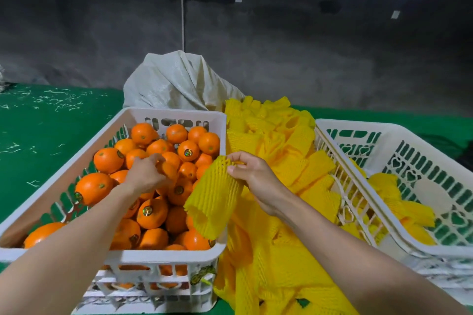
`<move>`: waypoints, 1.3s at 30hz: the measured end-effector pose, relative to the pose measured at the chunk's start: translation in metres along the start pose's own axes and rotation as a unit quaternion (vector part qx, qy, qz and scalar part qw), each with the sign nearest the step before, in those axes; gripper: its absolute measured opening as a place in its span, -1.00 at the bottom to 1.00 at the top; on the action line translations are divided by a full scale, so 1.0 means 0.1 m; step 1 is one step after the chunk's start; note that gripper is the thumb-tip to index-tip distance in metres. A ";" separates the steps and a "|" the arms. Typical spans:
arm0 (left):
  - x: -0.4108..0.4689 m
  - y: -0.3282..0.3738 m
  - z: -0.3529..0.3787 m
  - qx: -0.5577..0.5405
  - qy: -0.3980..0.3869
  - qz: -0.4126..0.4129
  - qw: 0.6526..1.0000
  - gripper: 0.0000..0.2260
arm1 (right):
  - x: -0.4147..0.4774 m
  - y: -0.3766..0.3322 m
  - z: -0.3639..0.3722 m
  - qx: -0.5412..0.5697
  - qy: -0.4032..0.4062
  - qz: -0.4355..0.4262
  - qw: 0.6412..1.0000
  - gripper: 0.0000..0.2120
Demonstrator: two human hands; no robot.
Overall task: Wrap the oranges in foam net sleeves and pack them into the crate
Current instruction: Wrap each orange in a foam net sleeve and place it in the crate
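In the near-left crate point(163, 256), heaped with oranges point(151, 213), the left hand point(146, 174) reaches down with its fingers curled round one orange point(169, 170) in the middle of the heap, ready to lift it. The right hand point(256, 176) waits just right of that crate, thumb and fingers pinching the upper rim of a foam net sleeve point(215, 199) so the tube hangs open-mouthed for the fruit. The loose pile of sleeves point(281, 151) lies between the crates, within easy reach. The right crate point(358, 123) holds a few yellow bundles point(384, 184), probably wrapped fruit.
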State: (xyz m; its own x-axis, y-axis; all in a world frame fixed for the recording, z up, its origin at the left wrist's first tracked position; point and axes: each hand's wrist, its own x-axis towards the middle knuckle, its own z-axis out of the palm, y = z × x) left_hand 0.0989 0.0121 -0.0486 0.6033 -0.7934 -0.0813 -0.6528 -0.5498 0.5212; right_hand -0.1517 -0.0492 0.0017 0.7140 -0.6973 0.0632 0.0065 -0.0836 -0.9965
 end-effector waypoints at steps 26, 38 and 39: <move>-1.29 1.88 0.77 -0.715 -0.227 -0.012 0.661 -0.72 | -0.63 -0.08 -0.76 -0.171 0.162 -0.116 0.965 -0.72; -1.53 2.15 0.93 -0.668 -0.184 0.036 0.720 -0.38 | -0.70 0.11 -0.99 -0.138 0.312 -0.096 0.935 -0.87; -1.53 2.16 0.95 -0.681 -0.167 0.031 0.713 -0.40 | -0.71 0.12 -0.97 -0.128 0.311 -0.100 0.936 -0.84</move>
State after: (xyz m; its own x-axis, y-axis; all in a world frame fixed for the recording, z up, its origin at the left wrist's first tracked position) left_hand -0.1780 -0.0105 -0.0039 0.3012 -0.9482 -0.1010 0.5130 0.0718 0.8554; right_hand -0.2704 -0.0699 -0.0093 0.1697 -0.9222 0.3474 -0.1284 -0.3702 -0.9200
